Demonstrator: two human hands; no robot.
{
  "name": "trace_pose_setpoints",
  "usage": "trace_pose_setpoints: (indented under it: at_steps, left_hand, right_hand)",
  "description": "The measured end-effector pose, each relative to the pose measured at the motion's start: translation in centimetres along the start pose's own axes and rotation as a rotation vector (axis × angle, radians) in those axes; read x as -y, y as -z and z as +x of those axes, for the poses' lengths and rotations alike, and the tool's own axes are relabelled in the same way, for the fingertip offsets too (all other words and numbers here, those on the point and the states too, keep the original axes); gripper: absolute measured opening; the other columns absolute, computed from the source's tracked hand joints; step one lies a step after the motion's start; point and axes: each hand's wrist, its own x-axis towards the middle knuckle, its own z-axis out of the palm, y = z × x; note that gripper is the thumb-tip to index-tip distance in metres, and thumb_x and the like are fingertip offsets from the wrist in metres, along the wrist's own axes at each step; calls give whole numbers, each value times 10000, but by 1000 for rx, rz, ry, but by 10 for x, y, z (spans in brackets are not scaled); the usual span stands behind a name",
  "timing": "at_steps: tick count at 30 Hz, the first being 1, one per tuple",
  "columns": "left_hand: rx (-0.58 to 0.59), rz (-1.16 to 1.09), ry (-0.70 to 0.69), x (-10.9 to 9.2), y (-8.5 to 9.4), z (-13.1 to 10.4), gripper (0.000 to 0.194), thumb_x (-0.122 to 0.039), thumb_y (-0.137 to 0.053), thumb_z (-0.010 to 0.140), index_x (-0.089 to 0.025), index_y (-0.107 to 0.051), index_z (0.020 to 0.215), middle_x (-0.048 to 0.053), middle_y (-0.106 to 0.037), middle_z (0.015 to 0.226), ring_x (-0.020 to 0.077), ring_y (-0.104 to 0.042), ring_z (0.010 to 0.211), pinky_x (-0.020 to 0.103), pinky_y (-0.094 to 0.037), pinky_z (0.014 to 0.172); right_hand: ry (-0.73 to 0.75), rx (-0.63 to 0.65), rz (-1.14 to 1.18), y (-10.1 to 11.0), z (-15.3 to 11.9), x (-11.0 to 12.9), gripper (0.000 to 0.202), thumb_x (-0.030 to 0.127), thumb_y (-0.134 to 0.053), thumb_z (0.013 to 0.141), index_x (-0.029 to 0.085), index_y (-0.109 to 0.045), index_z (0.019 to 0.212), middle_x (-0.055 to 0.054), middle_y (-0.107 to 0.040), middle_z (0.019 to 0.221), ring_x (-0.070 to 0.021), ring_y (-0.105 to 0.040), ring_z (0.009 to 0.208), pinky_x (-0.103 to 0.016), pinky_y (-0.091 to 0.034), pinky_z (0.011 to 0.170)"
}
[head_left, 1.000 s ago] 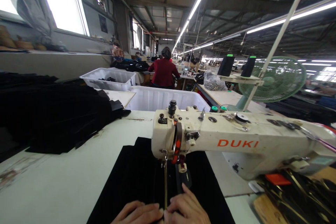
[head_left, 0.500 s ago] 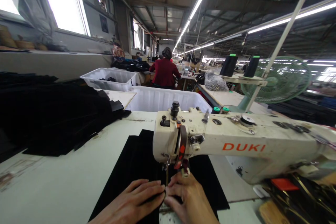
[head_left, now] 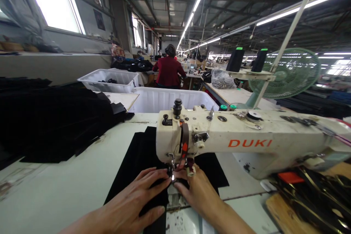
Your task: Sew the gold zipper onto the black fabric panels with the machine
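Observation:
A black fabric piece point(head_left: 134, 157) lies flat on the bed of a cream sewing machine point(head_left: 203, 131) and runs under its needle area. My left hand point(head_left: 139, 193) rests on the fabric just left of the presser foot, fingers stretched forward and thumb apart. Right of the foot, my right hand point(head_left: 193, 186) is bent inward, its thumb and forefinger close together at the fabric's edge; the machine head partly hides its other fingers. Both hands' fingertips are very close to the needle.
A heap of black fabric pieces point(head_left: 55, 124) covers the table's left side. White plastic bins point(head_left: 175, 97) stand behind the machine. Thread cones point(head_left: 235, 60) and a green fan point(head_left: 287, 73) are at right, above black strips point(head_left: 309, 197). A person in red point(head_left: 168, 71) sits ahead.
The fabric and both hands have moved forward, toward the machine head. My left thumb now shows, spread from the fingers. The whole view has shifted slightly.

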Motion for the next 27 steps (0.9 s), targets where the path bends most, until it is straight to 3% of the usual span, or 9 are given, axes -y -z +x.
trace_pose_setpoints:
  at_steps: [5,9,13,19,23,27]
  left_hand:
    - [10,-6,38,3,-4,-1,570,-407,-583,977,-336,-381,1506,41,-437,1512,349,-430,1360,521,-465,1027]
    - [-26,-2,36,-1,-7,2,652,-402,-697,894,-322,-431,1484,58,-485,1478,376,-464,1331,557,-468,1025]
    - [-99,38,-23,-2,-11,6,688,-437,-718,880,-249,-445,1483,105,-522,1442,368,-501,1303,565,-434,1065]
    - [-132,63,-83,0,-11,14,555,-409,-622,971,-233,-449,1468,96,-549,1417,306,-523,1294,498,-414,1111]
    - [-100,70,-99,-4,-9,17,543,-372,-575,1009,-265,-383,1505,70,-537,1433,282,-506,1314,499,-400,1120]
    - [-112,79,-99,-5,-10,16,531,-377,-598,995,-245,-431,1481,99,-557,1409,298,-522,1299,515,-390,1119]
  right_hand:
    - [-44,-66,16,-4,3,4,228,77,-796,754,230,-718,904,-21,-698,1038,-235,-648,1037,-396,-468,1017]
    - [-65,-78,-4,-8,6,7,216,60,-793,741,224,-699,845,-20,-695,1002,-234,-652,997,-404,-470,1016]
    - [-62,-68,-34,-6,3,9,248,48,-772,749,220,-692,909,-38,-684,1049,-250,-640,1015,-426,-475,1008]
    - [37,-78,-178,-2,2,10,522,23,-701,750,226,-595,1219,-96,-641,1189,-302,-595,1117,-499,-476,996]
    - [118,-10,-369,-3,5,10,469,59,-655,792,185,-560,1234,-131,-639,1170,-319,-599,1082,-510,-495,953]
    - [215,62,-493,0,13,5,447,29,-582,839,182,-546,1257,-137,-633,1175,-302,-602,1032,-477,-497,918]
